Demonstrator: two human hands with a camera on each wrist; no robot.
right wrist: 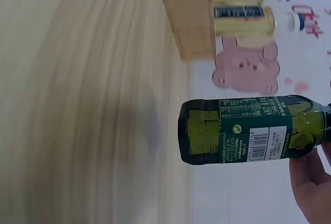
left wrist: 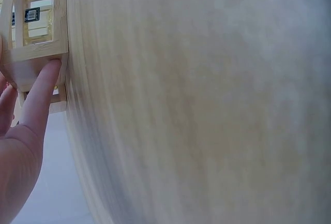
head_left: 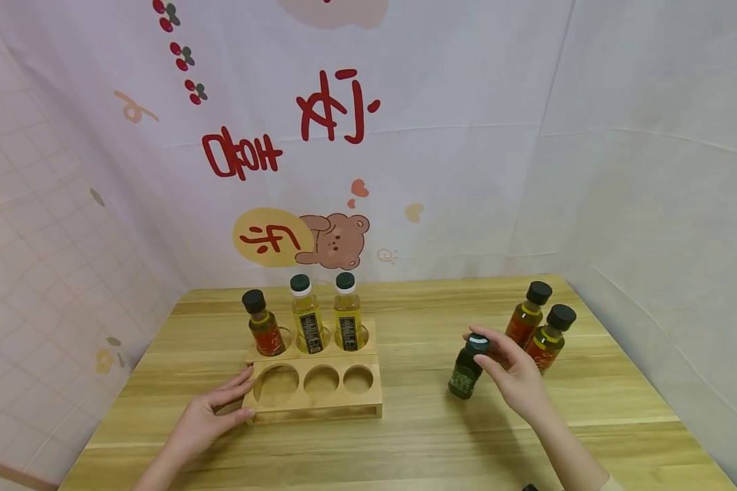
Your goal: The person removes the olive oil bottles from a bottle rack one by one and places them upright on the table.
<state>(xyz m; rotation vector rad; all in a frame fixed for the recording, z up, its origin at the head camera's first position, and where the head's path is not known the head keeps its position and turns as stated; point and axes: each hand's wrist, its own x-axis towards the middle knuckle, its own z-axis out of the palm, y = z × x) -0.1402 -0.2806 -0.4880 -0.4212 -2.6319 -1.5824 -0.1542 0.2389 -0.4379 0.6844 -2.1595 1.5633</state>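
In the head view, a two-tier wooden rack (head_left: pixel 312 408) stands left of centre. My left hand (head_left: pixel 211 416) rests against its left end, fingers extended along the side and thumb at the front corner. The left wrist view shows a finger (left wrist: pixel 42 97) pressing the rack's end panel (left wrist: pixel 36 63). Over on the right, my right hand (head_left: pixel 511 372) holds a dark green glass bottle (head_left: pixel 465 375) by its cap and neck, slightly tilted. Its green label and barcode face the right wrist camera, and its base (right wrist: pixel 191 133) shows above the tabletop there.
The rack's upper row carries a red-labelled bottle (head_left: pixel 266 334) and two yellow oil bottles (head_left: pixel 309 324) (head_left: pixel 347 324). Two more red-labelled bottles (head_left: pixel 524 322) (head_left: pixel 545 348) stand behind my right hand. A printed cloth (head_left: pixel 467 170) hangs behind the wooden table (head_left: pixel 417 450).
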